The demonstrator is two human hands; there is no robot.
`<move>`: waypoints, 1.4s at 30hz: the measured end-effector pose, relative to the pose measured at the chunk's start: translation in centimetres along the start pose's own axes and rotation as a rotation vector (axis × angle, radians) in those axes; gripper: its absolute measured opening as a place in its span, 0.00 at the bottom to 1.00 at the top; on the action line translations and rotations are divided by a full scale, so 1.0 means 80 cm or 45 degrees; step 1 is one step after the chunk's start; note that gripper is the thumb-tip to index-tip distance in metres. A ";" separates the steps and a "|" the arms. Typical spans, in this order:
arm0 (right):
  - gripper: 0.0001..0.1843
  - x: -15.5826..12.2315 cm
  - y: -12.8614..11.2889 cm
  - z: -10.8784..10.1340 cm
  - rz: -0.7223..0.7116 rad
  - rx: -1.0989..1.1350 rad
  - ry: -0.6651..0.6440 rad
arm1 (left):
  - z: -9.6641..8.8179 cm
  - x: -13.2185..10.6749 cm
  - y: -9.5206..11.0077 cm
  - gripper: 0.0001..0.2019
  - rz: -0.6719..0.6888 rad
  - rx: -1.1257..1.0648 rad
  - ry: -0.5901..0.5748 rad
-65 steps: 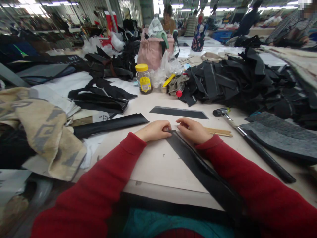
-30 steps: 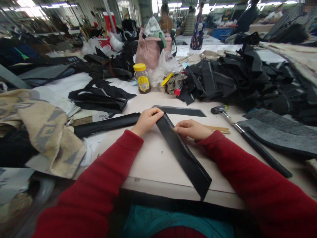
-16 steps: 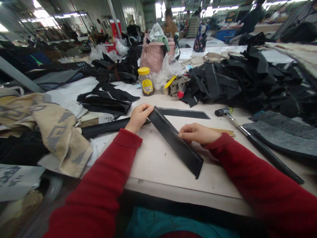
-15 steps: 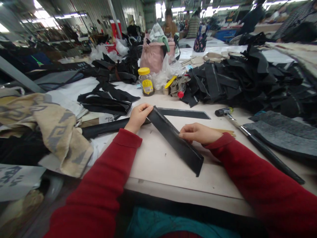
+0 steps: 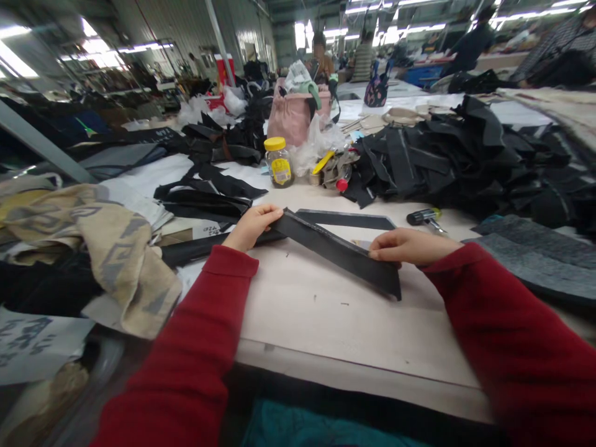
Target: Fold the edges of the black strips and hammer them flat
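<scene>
black strip [image 5: 342, 254], long axis 10-to-4 o'clock, free tip pointing 4 o'clock; left hand [image 5: 254, 228] pinches 10 o'clock end, right hand [image 5: 410, 246] pinches 4 o'clock end.

A flat black strip [image 5: 339, 251] with a dull sheen and a thin raised edge stretches almost straight, slanting gently downward from the left fingers [image 5: 269, 212] to the right fingers [image 5: 384, 244]. Its narrow upper end meets the left fingers, and its squared lower end juts just past the right fingers.
</scene>
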State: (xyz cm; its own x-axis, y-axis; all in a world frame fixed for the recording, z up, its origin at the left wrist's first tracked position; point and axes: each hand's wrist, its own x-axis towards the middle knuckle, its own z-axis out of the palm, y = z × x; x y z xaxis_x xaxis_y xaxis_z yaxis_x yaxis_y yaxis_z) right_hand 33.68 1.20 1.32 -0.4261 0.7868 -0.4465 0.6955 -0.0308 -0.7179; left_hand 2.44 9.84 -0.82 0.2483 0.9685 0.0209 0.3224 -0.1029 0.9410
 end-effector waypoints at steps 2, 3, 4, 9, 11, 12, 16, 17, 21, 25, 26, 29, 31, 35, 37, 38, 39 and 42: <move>0.16 -0.003 0.005 -0.004 0.074 -0.130 -0.047 | -0.002 -0.002 0.000 0.13 -0.037 0.151 -0.235; 0.15 -0.004 0.006 -0.005 0.103 -0.232 -0.038 | -0.001 -0.003 0.001 0.13 -0.014 0.261 -0.312; 0.13 -0.006 0.006 -0.005 0.118 -0.344 -0.013 | 0.002 -0.005 0.003 0.13 0.051 0.382 -0.340; 0.11 -0.009 -0.016 0.006 0.030 -0.754 0.252 | 0.039 -0.021 0.022 0.11 0.568 0.704 -0.284; 0.13 -0.009 -0.029 0.017 -0.084 -0.825 0.369 | 0.057 -0.029 0.028 0.12 0.716 0.730 -0.418; 0.13 -0.008 -0.034 0.023 -0.161 -0.846 0.400 | 0.065 -0.032 0.029 0.13 0.779 0.752 -0.498; 0.13 -0.004 -0.047 0.049 -0.383 -0.904 0.367 | 0.084 -0.042 0.027 0.17 0.884 0.883 -0.733; 0.12 -0.003 -0.048 0.053 -0.395 -0.923 0.340 | 0.087 -0.044 0.027 0.18 0.890 0.923 -0.753; 0.10 -0.003 -0.049 0.065 -0.365 -0.992 0.284 | 0.091 -0.052 0.031 0.17 0.926 1.091 -0.758; 0.08 -0.007 -0.050 0.074 -0.321 -1.075 0.328 | 0.094 -0.058 0.037 0.16 0.958 1.209 -0.747; 0.08 -0.008 -0.050 0.076 -0.321 -1.098 0.337 | 0.095 -0.060 0.038 0.16 0.959 1.216 -0.749; 0.07 -0.008 -0.048 0.081 -0.351 -1.147 0.348 | 0.097 -0.062 0.039 0.15 0.944 1.191 -0.771; 0.07 -0.009 -0.047 0.082 -0.361 -1.157 0.346 | 0.097 -0.062 0.038 0.15 0.926 1.164 -0.778; 0.07 -0.010 -0.047 0.080 -0.362 -1.144 0.321 | 0.096 -0.061 0.038 0.15 0.897 1.134 -0.785; 0.07 -0.011 -0.048 0.078 -0.366 -1.124 0.312 | 0.095 -0.061 0.040 0.15 0.887 1.127 -0.794; 0.07 -0.011 -0.049 0.078 -0.369 -1.115 0.308 | 0.095 -0.061 0.040 0.15 0.884 1.127 -0.798; 0.08 -0.012 -0.049 0.077 -0.368 -1.109 0.305 | 0.095 -0.061 0.041 0.15 0.883 1.128 -0.803; 0.08 -0.012 -0.050 0.076 -0.355 -1.111 0.296 | 0.095 -0.060 0.041 0.15 0.889 1.143 -0.807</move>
State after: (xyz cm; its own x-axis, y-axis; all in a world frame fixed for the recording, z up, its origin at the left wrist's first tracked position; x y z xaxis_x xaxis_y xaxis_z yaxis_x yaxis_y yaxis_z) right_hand 27.79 -3.18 1.40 -0.5818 0.8023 -0.1339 0.8133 0.5752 -0.0872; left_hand 9.26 3.10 -0.41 0.9166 0.3994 0.0171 0.3843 -0.8921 0.2377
